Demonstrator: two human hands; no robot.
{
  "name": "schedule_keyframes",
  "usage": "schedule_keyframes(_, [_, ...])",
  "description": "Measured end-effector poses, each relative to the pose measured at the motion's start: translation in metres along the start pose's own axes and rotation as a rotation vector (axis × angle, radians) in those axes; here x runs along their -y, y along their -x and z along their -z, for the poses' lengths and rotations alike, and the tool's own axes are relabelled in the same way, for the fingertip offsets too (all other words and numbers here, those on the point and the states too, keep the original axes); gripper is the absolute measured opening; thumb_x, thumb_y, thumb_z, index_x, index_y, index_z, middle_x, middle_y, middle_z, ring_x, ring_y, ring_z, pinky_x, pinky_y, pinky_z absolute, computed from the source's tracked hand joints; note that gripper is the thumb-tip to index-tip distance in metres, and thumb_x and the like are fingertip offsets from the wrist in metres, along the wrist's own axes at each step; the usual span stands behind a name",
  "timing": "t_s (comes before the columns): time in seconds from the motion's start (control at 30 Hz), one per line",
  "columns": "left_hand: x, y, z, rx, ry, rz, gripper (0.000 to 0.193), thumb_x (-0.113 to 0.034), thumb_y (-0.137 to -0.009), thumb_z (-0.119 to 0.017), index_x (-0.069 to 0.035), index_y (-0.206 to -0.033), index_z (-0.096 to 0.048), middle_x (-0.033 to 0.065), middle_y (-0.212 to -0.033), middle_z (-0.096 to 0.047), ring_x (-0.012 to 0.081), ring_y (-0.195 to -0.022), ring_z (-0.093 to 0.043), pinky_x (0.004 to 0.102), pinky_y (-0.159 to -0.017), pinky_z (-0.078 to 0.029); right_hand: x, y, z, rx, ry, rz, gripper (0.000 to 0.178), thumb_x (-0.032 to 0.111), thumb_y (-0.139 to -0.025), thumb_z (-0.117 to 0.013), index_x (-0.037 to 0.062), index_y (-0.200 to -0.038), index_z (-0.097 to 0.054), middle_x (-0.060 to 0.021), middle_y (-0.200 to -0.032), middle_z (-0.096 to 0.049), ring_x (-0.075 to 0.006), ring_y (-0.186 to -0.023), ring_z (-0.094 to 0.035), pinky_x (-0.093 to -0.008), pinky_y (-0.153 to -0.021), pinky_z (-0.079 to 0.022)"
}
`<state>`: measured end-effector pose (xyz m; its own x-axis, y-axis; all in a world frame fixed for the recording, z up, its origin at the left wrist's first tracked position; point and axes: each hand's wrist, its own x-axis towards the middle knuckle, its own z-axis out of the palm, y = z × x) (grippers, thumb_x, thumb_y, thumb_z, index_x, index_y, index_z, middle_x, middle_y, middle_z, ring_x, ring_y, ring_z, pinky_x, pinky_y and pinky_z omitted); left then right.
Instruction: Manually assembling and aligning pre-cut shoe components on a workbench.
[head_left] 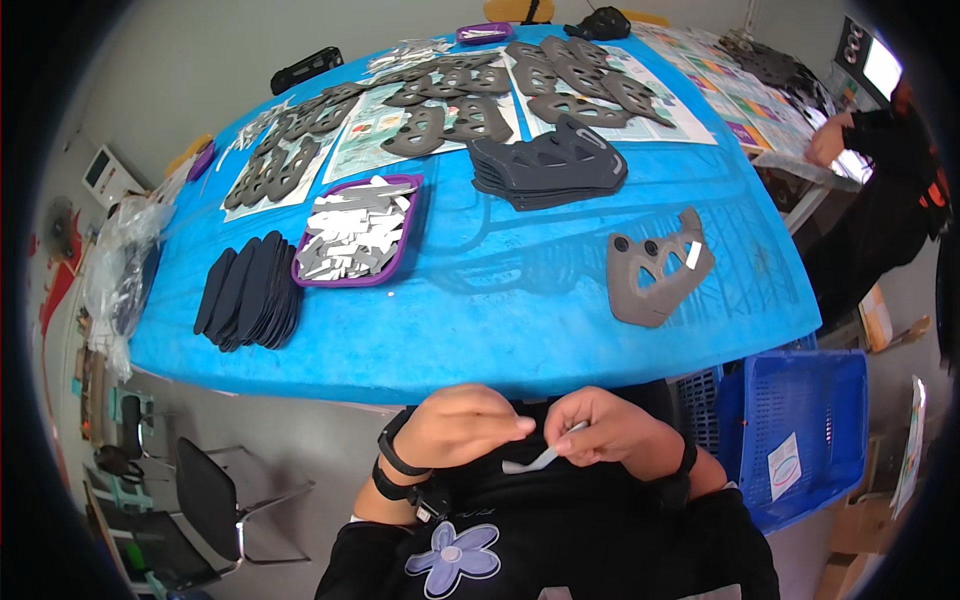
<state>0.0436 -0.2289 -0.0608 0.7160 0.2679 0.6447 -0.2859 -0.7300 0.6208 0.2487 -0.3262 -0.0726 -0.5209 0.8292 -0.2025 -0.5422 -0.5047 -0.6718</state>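
In front of my chest, just off the table's near edge, my right hand point(600, 425) pinches a thin grey-white strip point(540, 463) that slants down to the left. My left hand point(468, 428) is beside it, its fingers curled together and its thumb toward the strip. Whether it holds something small is hidden. On the table to the right lies a grey foam pad point(640, 295) with cut-out holes, dark round dots and a white strip stuck on it. Left of the middle, a purple tray point(404, 240) is heaped with white and grey strips point(355, 235).
Dark shaped pads point(545, 170) are stacked mid-table, and long black pads point(250, 295) at left. Rows of grey pads point(475, 120) lie on paper sheets farther back. A blue crate point(805, 430) stands at lower right, a chair point(210, 490) at lower left. Another person's hand point(828, 140) shows at right.
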Motion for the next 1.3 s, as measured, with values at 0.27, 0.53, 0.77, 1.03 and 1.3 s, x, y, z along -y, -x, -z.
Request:
schedule_keyframes(0.27, [-0.012, -0.003, -0.001, 0.257, 0.095, -0.101, 0.018, -0.004, -0.068, -0.066, -0.007, -0.086, -0.069, 0.0046, -0.08, -0.06, 0.02, -0.069, -0.061, 0.0276, -0.057, -0.049, -0.014, -0.012, 0.003, 0.076, -0.017, -0.101, 0.011, 0.008, -0.081, -0.062, 0.0021, -0.081, -0.053, 0.0013, -0.062, -0.046, -0.0052, -0.049, -0.039, -0.0197, -0.043, -0.029])
schedule_keyframes(0.53, [-0.017, 0.007, -0.002, -0.029, -0.128, -0.105, 0.02, -0.005, -0.062, -0.068, -0.008, -0.082, -0.069, 0.0041, -0.087, -0.063, 0.0195, -0.076, -0.063, 0.026, -0.059, -0.05, -0.039, -0.018, -0.002, 0.019, -0.343, 0.222, 0.028, 0.011, -0.086, -0.059, -0.0002, -0.109, -0.049, -0.0074, -0.092, -0.056, -0.0126, -0.079, -0.057, -0.0249, -0.069, -0.049])
schedule_keyframes(0.77, [-0.007, 0.009, -0.009, 0.021, -0.261, -0.1, 0.028, -0.005, -0.058, -0.07, -0.008, -0.085, -0.07, 0.0043, -0.088, -0.062, 0.0189, -0.08, -0.061, 0.0265, -0.064, -0.05, -0.039, -0.018, -0.009, -0.125, -0.105, 0.278, 0.02, 0.012, -0.087, -0.059, -0.0019, -0.1, -0.056, -0.0089, -0.087, -0.061, -0.0131, -0.078, -0.059, -0.0244, -0.069, -0.05])
schedule_keyframes(1.03, [-0.01, 0.008, -0.004, 0.03, -0.238, -0.133, 0.025, -0.011, -0.06, -0.076, -0.008, -0.084, -0.069, 0.0034, -0.088, -0.061, 0.0184, -0.076, -0.061, 0.0261, -0.063, -0.05, -0.033, -0.017, -0.014, -0.176, -0.132, 0.324, 0.015, 0.01, -0.086, -0.06, -0.001, -0.096, -0.057, -0.0086, -0.084, -0.061, -0.0122, -0.075, -0.059, -0.0238, -0.067, -0.05])
schedule_keyframes(1.3, [-0.007, 0.007, -0.004, -0.046, -0.127, 0.004, 0.024, -0.013, -0.059, -0.079, -0.007, -0.079, -0.067, 0.0043, -0.082, -0.063, 0.02, -0.073, -0.062, 0.0273, -0.061, -0.051, -0.04, -0.016, -0.015, -0.217, 0.105, 0.588, 0.013, -0.001, -0.081, -0.063, 0.0, -0.093, -0.057, -0.0099, -0.086, -0.063, -0.0158, -0.081, -0.062, -0.0252, -0.068, -0.051])
